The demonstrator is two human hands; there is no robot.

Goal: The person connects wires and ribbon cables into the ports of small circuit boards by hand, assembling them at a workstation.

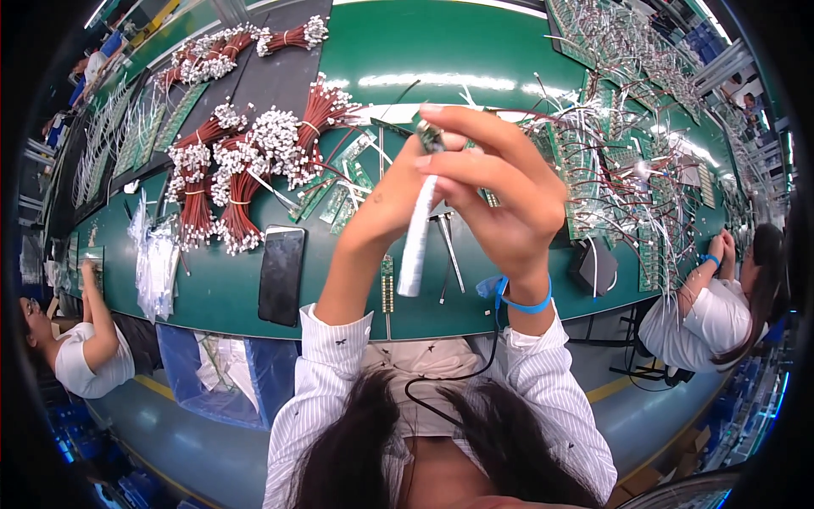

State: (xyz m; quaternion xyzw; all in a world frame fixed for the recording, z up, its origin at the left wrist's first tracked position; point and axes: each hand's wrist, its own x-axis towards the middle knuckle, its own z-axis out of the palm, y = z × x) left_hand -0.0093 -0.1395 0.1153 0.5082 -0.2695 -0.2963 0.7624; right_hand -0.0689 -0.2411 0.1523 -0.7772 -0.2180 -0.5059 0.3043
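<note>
Head view: both hands raised close to the camera, above the green bench (475,51). Right hand (500,195) and left hand (386,208) meet on one item: a narrow white-wrapped strip (415,246) with a small green circuit board end (431,136) showing at its top. Right grip: fingers curled and closed around the upper part, index finger laid across the top by the board end. Left grip: thumb and fingers pinched shut on the strip from the other side, just below the board end. Lower half of the strip hangs free below both hands, pointing down toward the bench.

Handling, judged: strip looks light and thin, probably somewhat stiff along its length because it hangs straight. The wrap looks smooth, so a pinch on the flat faces near the top should hold best; the exposed board end is likely fragile and better gripped by its edges.

Right wrist carries a blue wrist strap (524,301) with a dark coiled cord (458,373) running down to the lap.

On the bench below the hands: metal tweezers (451,254), a black phone (281,273), a short green board strip (387,284). Further left, bundles of red wires with white connectors (246,161). To the right, rows of green boards with wires attached (627,161) and a small dark box (593,265). Clear plastic bags (157,263) lie at far left. Two other people in white shirts sit at either end of the bench.
</note>
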